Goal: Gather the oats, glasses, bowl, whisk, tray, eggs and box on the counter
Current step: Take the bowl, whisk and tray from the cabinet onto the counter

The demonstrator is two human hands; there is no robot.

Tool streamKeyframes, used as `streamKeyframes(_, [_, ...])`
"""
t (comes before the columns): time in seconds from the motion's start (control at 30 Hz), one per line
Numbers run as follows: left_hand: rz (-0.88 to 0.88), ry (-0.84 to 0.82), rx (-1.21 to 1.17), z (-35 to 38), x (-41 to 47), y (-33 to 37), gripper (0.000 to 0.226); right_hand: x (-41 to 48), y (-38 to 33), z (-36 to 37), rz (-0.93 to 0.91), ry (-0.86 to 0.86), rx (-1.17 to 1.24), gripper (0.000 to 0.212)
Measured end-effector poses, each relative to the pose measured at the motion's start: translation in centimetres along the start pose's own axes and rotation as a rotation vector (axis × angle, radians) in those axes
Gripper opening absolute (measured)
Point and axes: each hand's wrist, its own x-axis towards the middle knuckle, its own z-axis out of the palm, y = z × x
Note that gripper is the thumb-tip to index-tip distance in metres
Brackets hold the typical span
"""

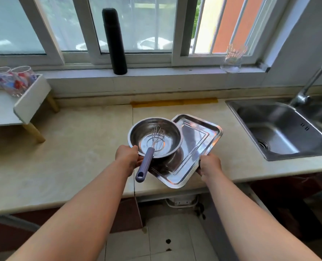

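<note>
A steel tray [199, 140] is held over the counter's front edge, turned at an angle. My right hand [210, 164] grips its near right rim. On the tray's left part sits a steel bowl [167, 132], and my left hand [128, 157] holds the bowl's near left rim. A whisk lies in the bowl with its wire head down and its purple handle [145, 164] sticking out toward me. Two patterned glasses [15, 80] stand on a small white shelf at the far left. Oats, eggs and box are not in view.
The beige counter [71, 147] runs left to right, with a steel sink [288, 129] and tap [311, 81] at the right. A black flask [115, 42] and a clear glass [233, 57] stand on the windowsill. The white shelf [32, 98] has wooden legs.
</note>
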Motion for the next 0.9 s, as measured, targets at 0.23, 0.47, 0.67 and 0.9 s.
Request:
streamKeyframes(0.23, [-0.048,-0.049,0.011,1.5,5.9,-0.4,0.028,3.8,0.5,3.8,0.062,0.027,0.033,0.031])
streamKeyframes(0.47, [-0.083,-0.045,0.038,3.0,9.7,-1.2,0.036,6.5,0.7,5.4,0.066,0.067,0.036,0.026])
streamKeyframes(0.67, [-0.097,-0.035,0.057,3.3,11.2,-1.4,0.037,7.8,1.0,5.6,0.026,0.142,-0.108,0.017])
streamKeyframes(0.9, [-0.115,-0.056,-0.012,3.8,11.3,-1.5,0.033,8.3,1.0,5.6,-0.037,0.195,-0.324,0.013])
